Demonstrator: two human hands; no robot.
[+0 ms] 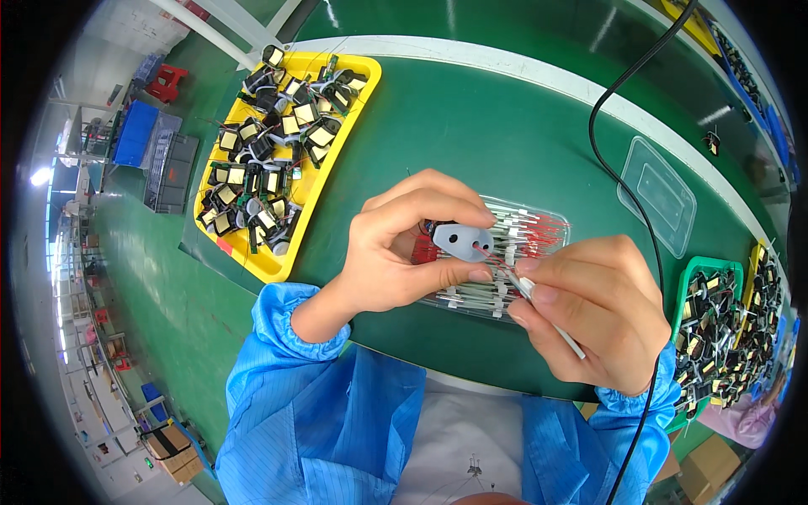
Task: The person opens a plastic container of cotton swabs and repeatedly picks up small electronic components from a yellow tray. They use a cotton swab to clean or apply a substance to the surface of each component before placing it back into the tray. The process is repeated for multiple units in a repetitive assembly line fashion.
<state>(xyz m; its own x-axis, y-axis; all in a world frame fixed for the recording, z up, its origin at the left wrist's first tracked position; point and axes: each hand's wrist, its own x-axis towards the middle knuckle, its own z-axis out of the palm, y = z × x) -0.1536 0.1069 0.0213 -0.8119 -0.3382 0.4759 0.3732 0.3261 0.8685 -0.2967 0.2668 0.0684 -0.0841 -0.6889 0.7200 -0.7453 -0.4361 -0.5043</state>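
In front of my chest my left hand (391, 240) pinches a small grey oval plastic housing (455, 247) between thumb and fingers. Its face, with several dark holes, is turned up. My right hand (602, 307) holds a thin white cable (571, 342) between thumb and fingertips. Fine red wire ends from the cable reach up to a hole in the housing; how far in they go is too small to tell. Beneath both hands lies a clear plastic tray (568, 227) of white cables with red ends (539, 236), partly hidden by the hands.
A yellow tray (374, 84) heaped with black wired parts stands left on the green table (471, 109). At right lie a clear lid (665, 198) and a green basket (732, 268) of similar parts. A black cable (592, 135) hangs down past my right arm.
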